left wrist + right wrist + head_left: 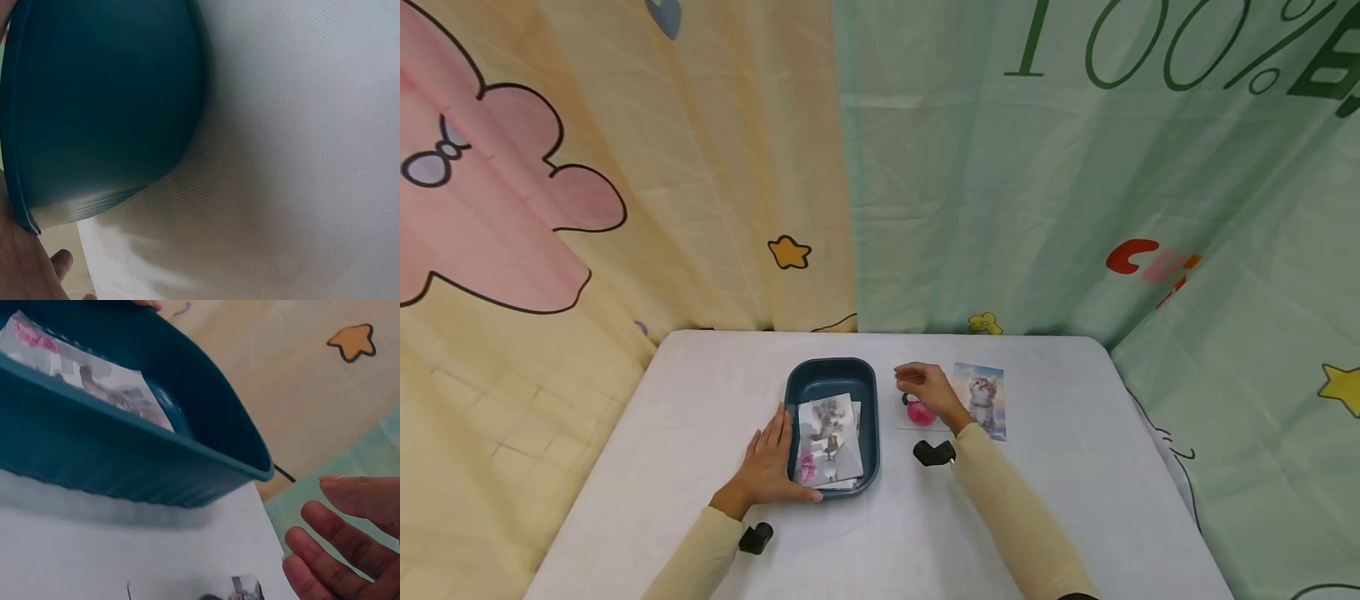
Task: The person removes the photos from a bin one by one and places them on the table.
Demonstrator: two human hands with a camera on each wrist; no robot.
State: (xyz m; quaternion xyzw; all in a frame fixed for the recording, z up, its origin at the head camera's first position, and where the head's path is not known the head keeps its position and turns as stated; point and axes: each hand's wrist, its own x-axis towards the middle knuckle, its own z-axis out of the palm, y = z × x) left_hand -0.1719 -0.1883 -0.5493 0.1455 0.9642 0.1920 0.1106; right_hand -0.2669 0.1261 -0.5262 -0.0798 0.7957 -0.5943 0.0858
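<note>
A dark teal plastic basin (pixel 831 367) stands on the table with several picture cards (pixel 829 433) in it; the top one shows a grey animal and pink flowers. My left hand (pixel 767 458) rests along the basin's left side, fingers straight and thumb at the near rim. To the right of the basin, my right hand (pixel 928 389) hovers over a pale card with a pink figure (pixel 921 412), partly covered by the hand. In the right wrist view its fingers (pixel 331 534) are spread and loosely bent, holding nothing. A kitten picture card (pixel 983 398) lies just right of that hand.
A white cloth covers the table (pixel 715 392). Cartoon-printed curtains (pixel 925 208) hang behind it and at its sides. A black wrist camera (pixel 934 453) sticks out by the right wrist, another (pixel 756 537) by the left.
</note>
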